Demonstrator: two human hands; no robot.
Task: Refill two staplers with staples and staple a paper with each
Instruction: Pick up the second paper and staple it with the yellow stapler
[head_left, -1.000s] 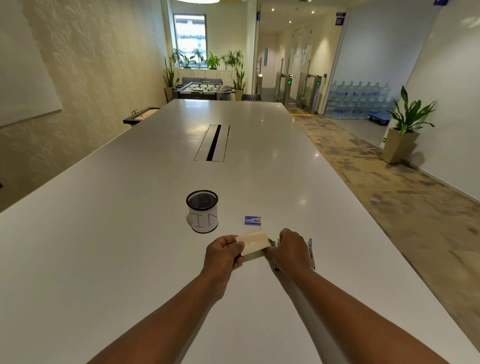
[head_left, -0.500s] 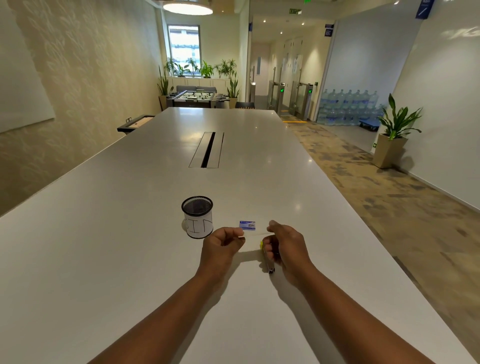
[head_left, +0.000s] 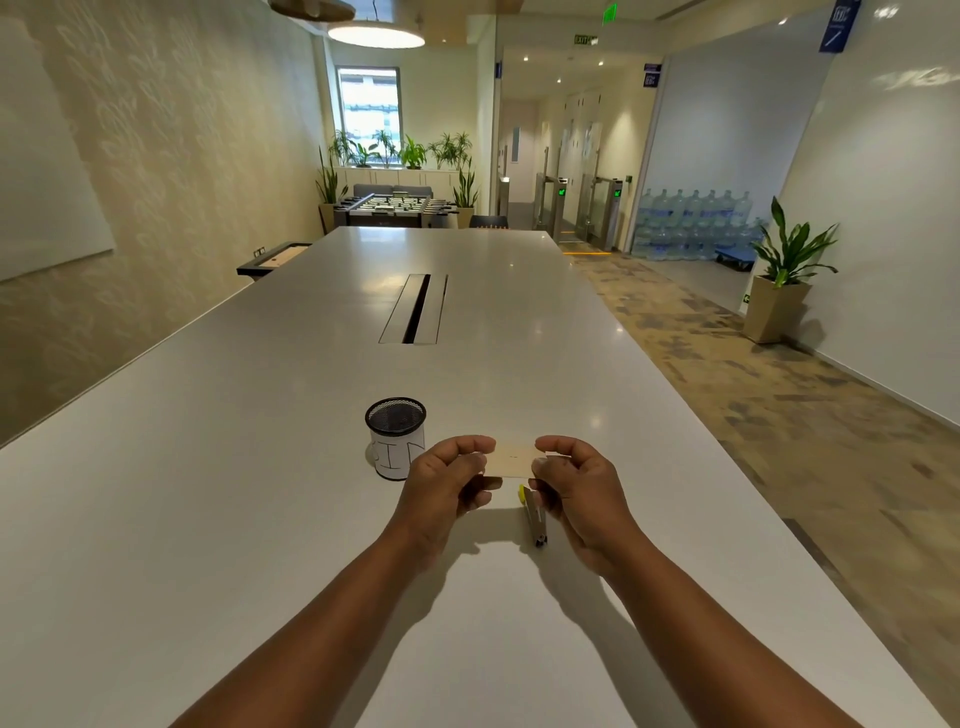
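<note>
A small tan paper is held upright above the white table, facing me, with a tiny staple mark near its middle. My left hand pinches its left edge and my right hand pinches its right edge. Below the paper, a slim stapler with a yellow tip lies on the table, partly hidden by my right hand. The second stapler and the blue staple box are hidden from view.
A black mesh cup wrapped in white paper stands just left of my hands. A cable slot runs along the table's middle. The table's right edge drops to a carpeted floor with a potted plant.
Both hands have lifted the paper from lying flat between them to upright and facing me. The blue staple box is now hidden behind it. The camera has tilted upward.
</note>
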